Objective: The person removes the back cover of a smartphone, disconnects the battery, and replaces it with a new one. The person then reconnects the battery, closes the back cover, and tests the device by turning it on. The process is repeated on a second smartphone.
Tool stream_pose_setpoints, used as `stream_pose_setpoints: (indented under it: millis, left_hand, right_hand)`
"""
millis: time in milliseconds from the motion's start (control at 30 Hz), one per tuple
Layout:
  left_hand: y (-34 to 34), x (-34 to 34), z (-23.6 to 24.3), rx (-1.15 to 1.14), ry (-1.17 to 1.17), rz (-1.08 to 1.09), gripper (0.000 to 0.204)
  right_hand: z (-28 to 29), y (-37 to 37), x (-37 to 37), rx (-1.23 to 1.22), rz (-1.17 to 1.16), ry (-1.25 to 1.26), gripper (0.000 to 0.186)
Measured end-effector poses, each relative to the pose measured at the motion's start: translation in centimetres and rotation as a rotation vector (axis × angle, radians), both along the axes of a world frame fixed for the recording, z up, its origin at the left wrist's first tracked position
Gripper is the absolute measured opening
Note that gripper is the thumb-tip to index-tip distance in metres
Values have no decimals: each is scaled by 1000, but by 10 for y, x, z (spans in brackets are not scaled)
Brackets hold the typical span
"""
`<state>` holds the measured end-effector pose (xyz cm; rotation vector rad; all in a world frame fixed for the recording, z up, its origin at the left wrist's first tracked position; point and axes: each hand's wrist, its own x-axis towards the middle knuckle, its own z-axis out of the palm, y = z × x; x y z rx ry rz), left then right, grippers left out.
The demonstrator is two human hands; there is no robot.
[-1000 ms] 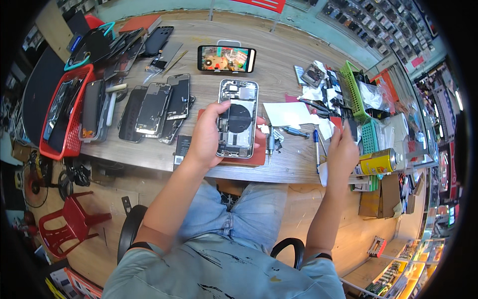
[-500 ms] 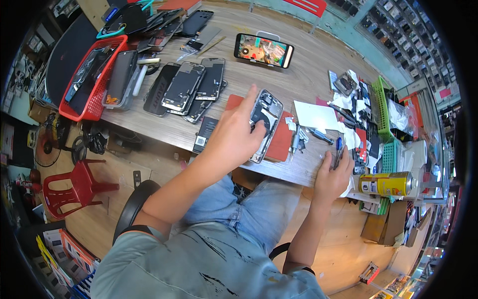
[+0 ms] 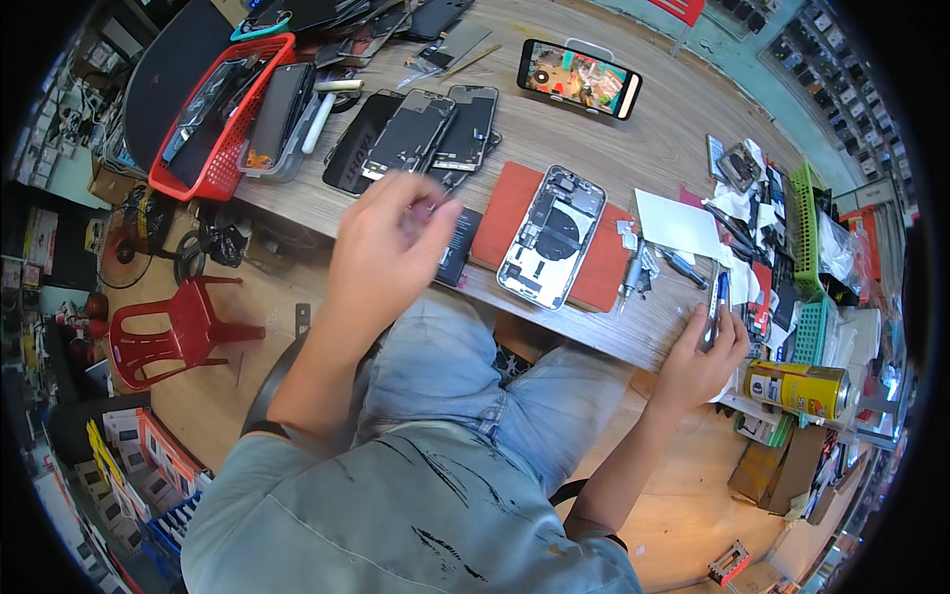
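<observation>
An opened phone with its back off lies flat on a red mat at the wooden bench's near edge. My left hand hovers blurred just left of the mat, over a small black slab; its palm is hidden and nothing shows in it. My right hand rests at the bench edge on the right, fingers closed around a slim tool with a blue grip. Small screwdrivers lie between the mat and that hand.
Several dismantled phones lie in a row behind the mat, beside a red basket of phones. A lit phone stands on a holder at the back. White paper, green baskets, a yellow spray can, a red stool.
My left hand has let go of the opened phone, which now lies on the red mat, and has moved left. My right hand has stayed at the bench edge with the tool.
</observation>
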<state>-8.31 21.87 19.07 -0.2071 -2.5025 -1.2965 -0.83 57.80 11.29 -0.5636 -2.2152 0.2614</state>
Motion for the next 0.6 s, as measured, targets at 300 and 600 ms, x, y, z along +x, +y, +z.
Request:
stream_pose_setpoints:
  millis: [300,600]
  left_hand:
    - [-21,54,-64,219,-629,197,36]
    - [-41,76,-80,882,-678,-74,16]
  right_hand:
    - [4,3,1,-35,24,-15,29]
    - [7,2,1,37,101,151,29]
